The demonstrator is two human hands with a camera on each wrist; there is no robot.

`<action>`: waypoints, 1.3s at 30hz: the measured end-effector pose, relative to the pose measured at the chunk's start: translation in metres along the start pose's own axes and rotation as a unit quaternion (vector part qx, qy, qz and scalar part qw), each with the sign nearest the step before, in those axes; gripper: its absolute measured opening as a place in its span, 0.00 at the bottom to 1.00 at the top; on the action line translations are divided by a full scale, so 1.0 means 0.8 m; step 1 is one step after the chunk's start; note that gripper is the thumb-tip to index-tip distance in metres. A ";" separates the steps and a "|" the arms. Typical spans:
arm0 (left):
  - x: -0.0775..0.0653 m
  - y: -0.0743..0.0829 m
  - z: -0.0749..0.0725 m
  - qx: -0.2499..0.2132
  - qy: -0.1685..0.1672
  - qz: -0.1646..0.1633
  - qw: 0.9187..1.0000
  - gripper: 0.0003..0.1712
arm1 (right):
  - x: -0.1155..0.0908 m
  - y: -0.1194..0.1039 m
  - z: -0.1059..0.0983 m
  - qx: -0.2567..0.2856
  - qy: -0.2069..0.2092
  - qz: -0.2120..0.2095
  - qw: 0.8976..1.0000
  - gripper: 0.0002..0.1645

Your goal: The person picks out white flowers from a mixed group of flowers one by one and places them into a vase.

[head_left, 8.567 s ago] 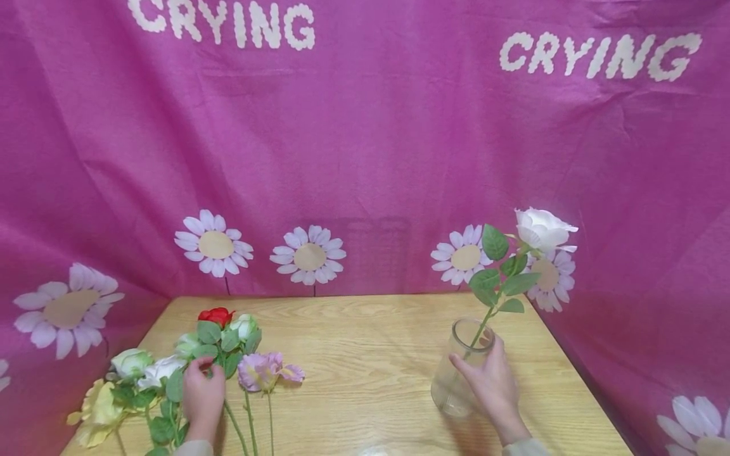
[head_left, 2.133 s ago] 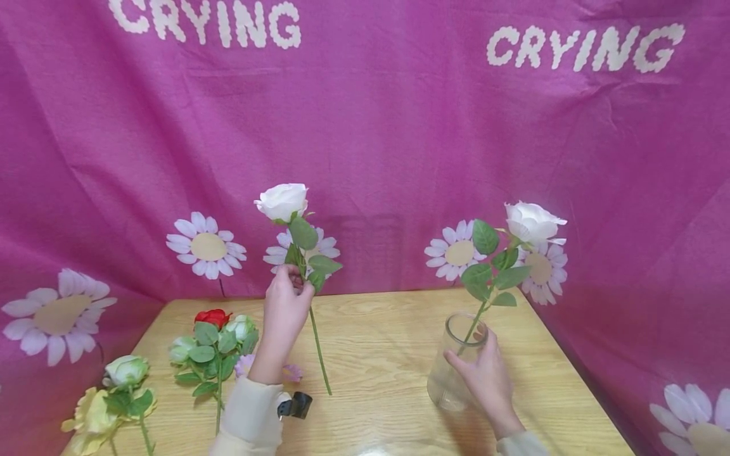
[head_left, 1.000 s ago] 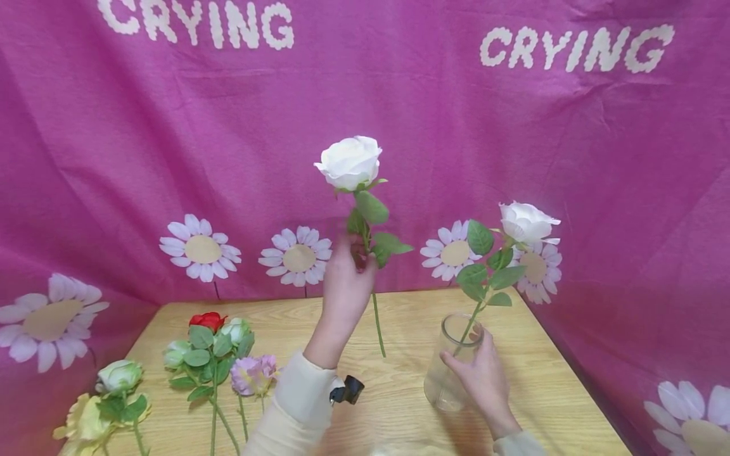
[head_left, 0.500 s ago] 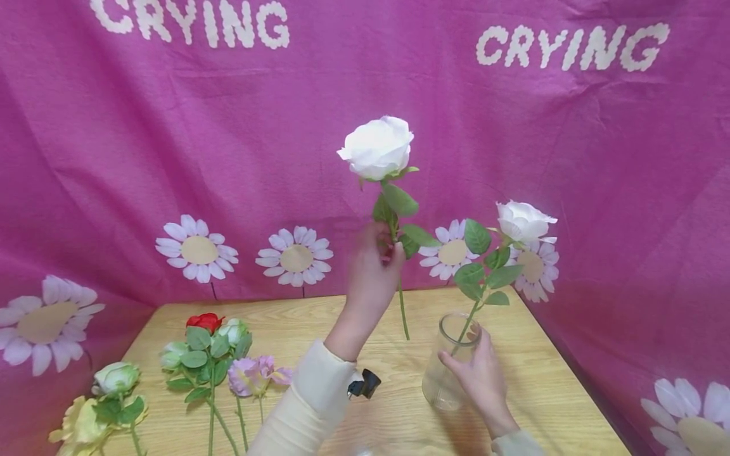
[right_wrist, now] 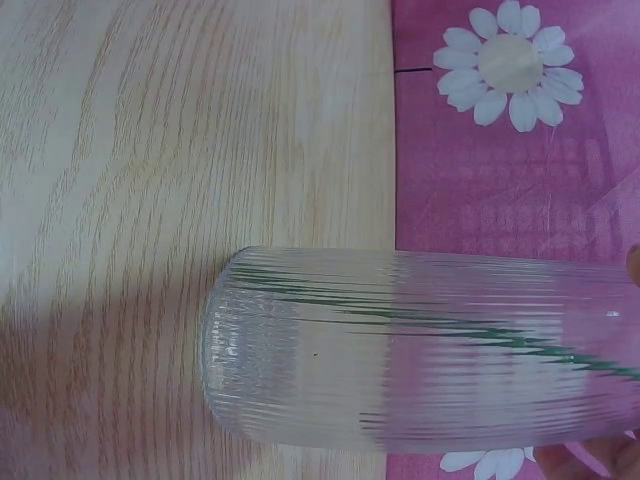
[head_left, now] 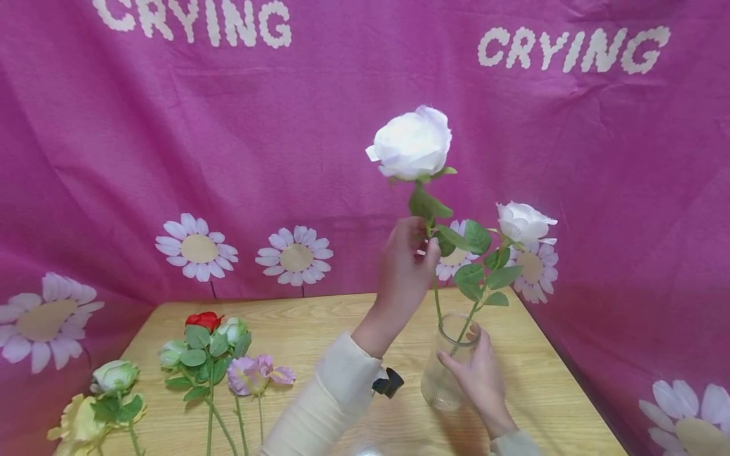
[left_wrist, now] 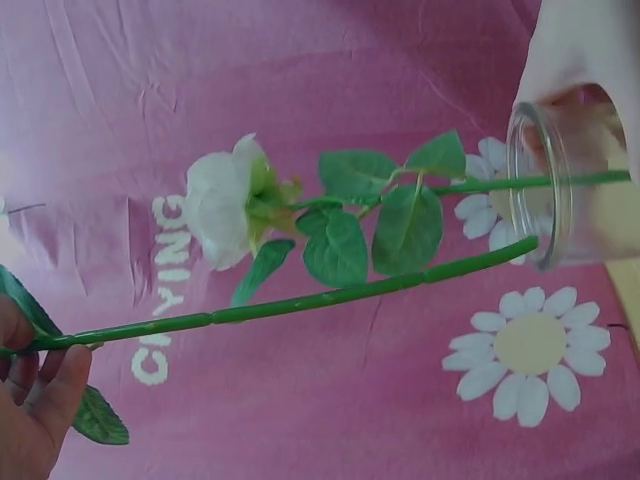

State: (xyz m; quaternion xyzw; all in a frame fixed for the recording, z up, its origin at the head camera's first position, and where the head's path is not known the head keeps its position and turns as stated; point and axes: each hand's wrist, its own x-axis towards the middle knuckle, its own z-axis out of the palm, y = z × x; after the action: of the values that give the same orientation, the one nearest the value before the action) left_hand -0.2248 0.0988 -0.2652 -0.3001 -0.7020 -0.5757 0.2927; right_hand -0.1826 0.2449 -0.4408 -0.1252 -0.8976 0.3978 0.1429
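My left hand [head_left: 407, 272] pinches the stem of a white rose [head_left: 413, 144] just below its leaves, high above the table. In the left wrist view that rose's bare stem [left_wrist: 330, 299] slants across, its cut end right at the rim of the glass vase. My right hand [head_left: 481, 383] grips the upper part of the clear ribbed vase [right_wrist: 310, 350], which stands on the table. A second white rose [head_left: 523, 221] leans to the right out of the vase, its green stem showing through the glass in the right wrist view.
At the table's left lie a red rose [head_left: 203, 321], pale green-white roses [head_left: 116, 377], a purple flower [head_left: 256, 375] and a yellow flower [head_left: 80, 424]. A pink cloth [head_left: 353, 95] with printed daisies hangs behind the wooden table [head_left: 319, 329].
My left hand took a white rose from the pile on the left, lifted it, and carried it rightward to above the vase. The right hand has stayed on the vase.
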 end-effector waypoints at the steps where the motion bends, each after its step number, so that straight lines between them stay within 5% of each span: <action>1: 0.000 0.000 0.003 0.004 0.004 0.001 1.000 0.12 | 0.000 0.000 0.000 0.000 0.001 0.001 1.000 0.54; 5: -0.004 -0.001 0.013 0.006 0.007 -0.003 1.000 0.13 | -0.001 -0.001 -0.001 0.004 0.000 0.003 1.000 0.54; 17: -0.028 -0.036 0.037 -0.004 -0.082 -0.048 0.995 0.12 | -0.002 -0.004 0.002 0.014 0.000 0.007 1.000 0.53; 30: -0.060 -0.076 0.049 0.075 -0.093 -0.023 0.993 0.10 | -0.003 -0.006 0.009 0.016 -0.002 -0.004 1.000 0.52; 39: -0.084 -0.099 0.050 0.128 -0.122 -0.073 0.981 0.13 | -0.003 -0.010 0.014 0.021 -0.010 -0.003 1.000 0.53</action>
State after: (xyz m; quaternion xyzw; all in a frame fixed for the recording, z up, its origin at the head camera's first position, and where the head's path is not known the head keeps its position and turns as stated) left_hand -0.2441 0.1200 -0.3728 -0.2762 -0.8205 -0.4597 0.1979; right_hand -0.1857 0.2310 -0.4424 -0.1157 -0.8909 0.4172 0.1375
